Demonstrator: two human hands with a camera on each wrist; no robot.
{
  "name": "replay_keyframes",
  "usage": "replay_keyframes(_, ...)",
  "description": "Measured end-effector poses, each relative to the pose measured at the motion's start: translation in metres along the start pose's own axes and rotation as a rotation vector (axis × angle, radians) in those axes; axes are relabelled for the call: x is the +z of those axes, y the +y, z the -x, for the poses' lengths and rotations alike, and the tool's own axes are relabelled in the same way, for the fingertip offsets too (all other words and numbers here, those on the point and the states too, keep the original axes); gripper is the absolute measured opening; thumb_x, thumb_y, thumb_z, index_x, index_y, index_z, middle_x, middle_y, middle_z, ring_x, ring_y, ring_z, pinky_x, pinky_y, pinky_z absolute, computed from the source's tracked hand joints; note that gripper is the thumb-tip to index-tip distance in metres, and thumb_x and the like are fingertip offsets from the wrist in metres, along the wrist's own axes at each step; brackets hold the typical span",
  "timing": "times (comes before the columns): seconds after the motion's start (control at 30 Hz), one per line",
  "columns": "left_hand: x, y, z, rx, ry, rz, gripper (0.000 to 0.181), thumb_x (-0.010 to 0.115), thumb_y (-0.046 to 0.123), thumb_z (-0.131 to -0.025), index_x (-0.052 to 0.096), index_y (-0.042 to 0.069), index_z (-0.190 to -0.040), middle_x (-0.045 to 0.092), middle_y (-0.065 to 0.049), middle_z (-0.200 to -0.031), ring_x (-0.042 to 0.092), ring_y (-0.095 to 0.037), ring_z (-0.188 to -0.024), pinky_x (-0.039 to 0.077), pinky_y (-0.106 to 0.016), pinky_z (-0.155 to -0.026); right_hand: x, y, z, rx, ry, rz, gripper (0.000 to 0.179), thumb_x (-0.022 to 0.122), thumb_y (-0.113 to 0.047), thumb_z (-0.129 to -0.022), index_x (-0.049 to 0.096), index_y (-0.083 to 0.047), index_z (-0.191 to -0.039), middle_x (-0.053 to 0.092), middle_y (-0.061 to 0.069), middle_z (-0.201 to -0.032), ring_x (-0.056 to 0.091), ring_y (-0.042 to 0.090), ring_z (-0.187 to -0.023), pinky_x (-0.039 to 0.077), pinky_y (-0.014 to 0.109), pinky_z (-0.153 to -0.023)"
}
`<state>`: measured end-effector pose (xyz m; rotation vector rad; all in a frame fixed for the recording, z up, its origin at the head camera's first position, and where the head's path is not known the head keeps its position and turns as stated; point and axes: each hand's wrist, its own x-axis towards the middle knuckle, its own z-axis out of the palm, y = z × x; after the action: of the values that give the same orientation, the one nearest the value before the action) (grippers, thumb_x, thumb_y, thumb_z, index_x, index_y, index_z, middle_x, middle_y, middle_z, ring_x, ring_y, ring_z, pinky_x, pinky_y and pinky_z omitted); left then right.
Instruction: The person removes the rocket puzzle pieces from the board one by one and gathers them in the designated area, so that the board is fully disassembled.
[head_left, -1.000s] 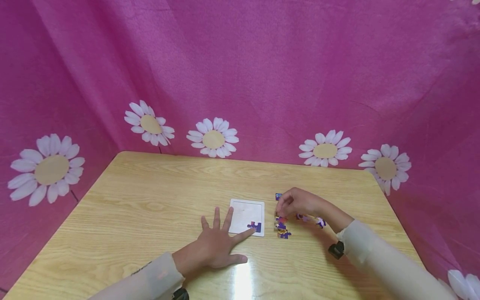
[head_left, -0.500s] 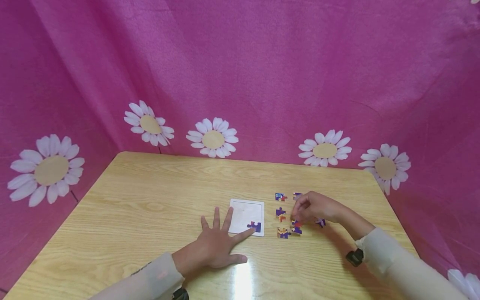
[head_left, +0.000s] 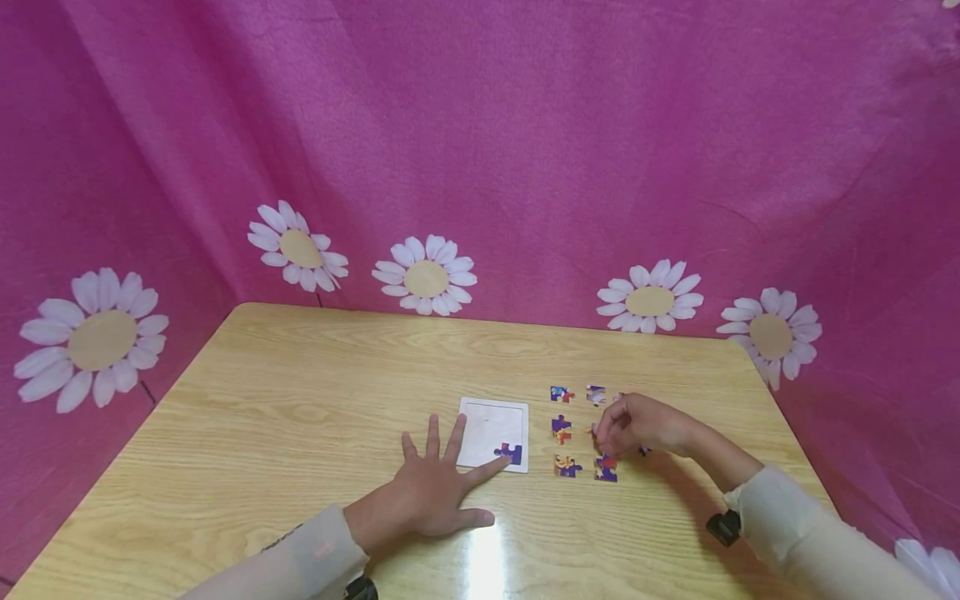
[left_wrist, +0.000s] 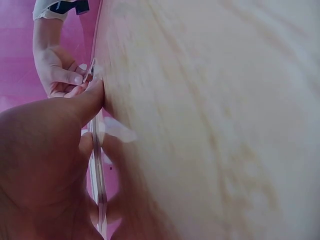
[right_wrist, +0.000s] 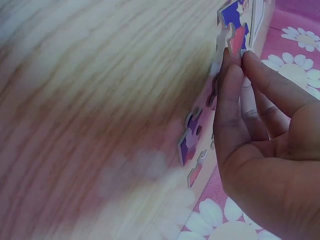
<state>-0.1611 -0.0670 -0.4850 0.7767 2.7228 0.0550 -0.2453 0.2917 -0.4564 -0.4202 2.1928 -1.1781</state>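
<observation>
My left hand [head_left: 431, 492] lies flat on the table with its fingers spread. One fingertip rests by a purple puzzle piece [head_left: 508, 452] in the lower right corner of a white square puzzle tray [head_left: 467, 429]. To the right, my right hand [head_left: 641, 423] pinches a red and purple puzzle piece [head_left: 606, 473] by its upper edge. In the right wrist view that same puzzle piece [right_wrist: 234, 17] shows at the tips of thumb and forefinger. My right fingers partly hide other pieces behind them.
Between tray and right hand lie loose puzzle pieces: a blue and red piece [head_left: 560, 394], a purple and orange piece [head_left: 561, 428] and a yellow and purple piece [head_left: 567, 467]. A whitish piece [head_left: 596, 395] lies farther back. A pink flowered curtain [head_left: 525, 167] hangs behind the wooden table [head_left: 337, 358].
My right hand has moved right from beside the tray, and the red and purple puzzle piece has shifted right and nearer to me with it. The left hand has stayed put.
</observation>
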Motion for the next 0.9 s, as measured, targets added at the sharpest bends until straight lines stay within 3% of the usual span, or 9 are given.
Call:
replay_keyframes(0.6, -0.0005, 0.0005, 0.0006, 0.000, 0.004, -0.004, 0.075, 0.039, 0.086, -0.090, 0.018, 0.061, -0.157, 0.003, -0.025, -0.171, 0.005, -0.065, -0.148, 0.017, -0.088, -0.102, 0.0026, 0.0045, 0.0001, 0.023, 0.037, 0.065, 0.005, 0.073, 0.005, -0.089, 0.073, 0.004, -0.093, 0.071, 0.005, -0.078, 0.055, 0.013, -0.067, 0.047, 0.027, -0.059)
replay_keyframes(0.9, 0.0006, -0.0002, -0.0011, -0.006, -0.009, -0.002, 0.074, 0.038, 0.086, -0.090, 0.017, 0.062, -0.157, 0.002, -0.024, -0.171, 0.003, -0.065, -0.148, 0.016, -0.088, -0.103, -0.0001, 0.0027, 0.0014, 0.030, 0.048, 0.094, 0.004, 0.075, 0.002, -0.089, 0.074, 0.003, -0.093, 0.072, 0.007, -0.079, 0.056, 0.015, -0.069, 0.051, 0.030, -0.062)
